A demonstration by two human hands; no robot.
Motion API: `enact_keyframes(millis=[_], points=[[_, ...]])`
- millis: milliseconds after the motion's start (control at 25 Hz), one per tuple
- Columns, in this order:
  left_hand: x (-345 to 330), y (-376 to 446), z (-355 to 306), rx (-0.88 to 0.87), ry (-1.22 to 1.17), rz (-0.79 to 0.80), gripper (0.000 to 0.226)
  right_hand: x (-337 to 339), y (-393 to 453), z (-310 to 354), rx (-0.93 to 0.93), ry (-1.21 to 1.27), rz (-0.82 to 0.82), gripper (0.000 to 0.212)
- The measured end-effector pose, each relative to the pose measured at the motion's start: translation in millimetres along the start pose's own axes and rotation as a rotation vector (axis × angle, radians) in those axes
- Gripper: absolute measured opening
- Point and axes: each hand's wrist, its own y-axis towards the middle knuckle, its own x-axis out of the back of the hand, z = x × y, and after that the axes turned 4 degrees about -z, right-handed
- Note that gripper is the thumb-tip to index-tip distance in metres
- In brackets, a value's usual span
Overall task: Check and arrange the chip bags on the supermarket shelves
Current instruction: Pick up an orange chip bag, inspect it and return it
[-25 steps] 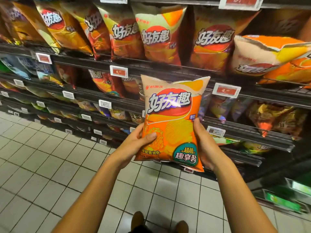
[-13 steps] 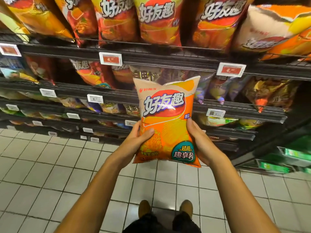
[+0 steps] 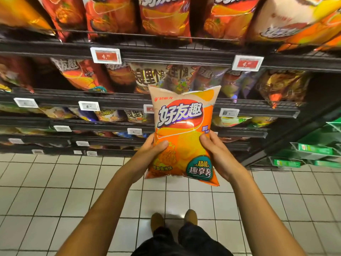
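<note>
My left hand (image 3: 147,156) and right hand (image 3: 218,156) grip the orange chip bag (image 3: 182,133) upright, now lowered before the middle shelf (image 3: 110,97), front facing me: checking continues, shelving remains

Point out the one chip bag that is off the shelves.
The orange chip bag, held upright over the tiled floor by the left hand and right hand. Every other bag sits on a shelf.

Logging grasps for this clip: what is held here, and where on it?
An orange chip bag, upright, gripped at its lower side edges: left hand and right hand, thumbs on the front.
</note>
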Motion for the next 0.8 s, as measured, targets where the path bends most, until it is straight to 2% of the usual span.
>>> enact_keyframes(millis=[80, 160, 280, 360, 400, 480, 560, 600, 640, 800], points=[[-2, 0, 2, 0.021, -0.039, 0.019, 0.108, 1, -2, 1, 0.031, -0.029, -0.028, 0.050], [-8, 2, 2, -0.008, -0.050, 0.026, 0.118, 0, -4, 5, 0.078, -0.045, -0.063, 0.051], [-21, 10, -4, -0.085, -0.076, -0.078, 0.124, -4, -5, 6, 0.163, -0.085, -0.157, 0.076], [-30, 15, -5, -0.136, -0.072, -0.147, 0.114, -10, -5, 5, 0.207, -0.156, -0.201, 0.089], [-34, 17, -5, -0.159, -0.067, -0.144, 0.105, -11, -5, 5, 0.221, -0.183, -0.215, 0.088], [-37, 18, -9, -0.183, -0.083, -0.157, 0.087, -6, -3, 8, 0.231, -0.207, -0.214, 0.069], [-31, 17, -11, -0.179, -0.143, -0.230, 0.084, 4, 1, 12, 0.234, -0.233, -0.211, 0.037], [-27, 18, -10, -0.178, -0.180, -0.256, 0.082, 10, 3, 15, 0.241, -0.241, -0.207, 0.029], [-23, 17, -8, -0.184, -0.211, -0.259, 0.079, 15, 4, 16, 0.243, -0.239, -0.183, 0.030], [-28, 19, 1, -0.170, -0.293, -0.115, 0.078, 19, 8, 15, 0.067, -0.114, 0.007, 0.070]])
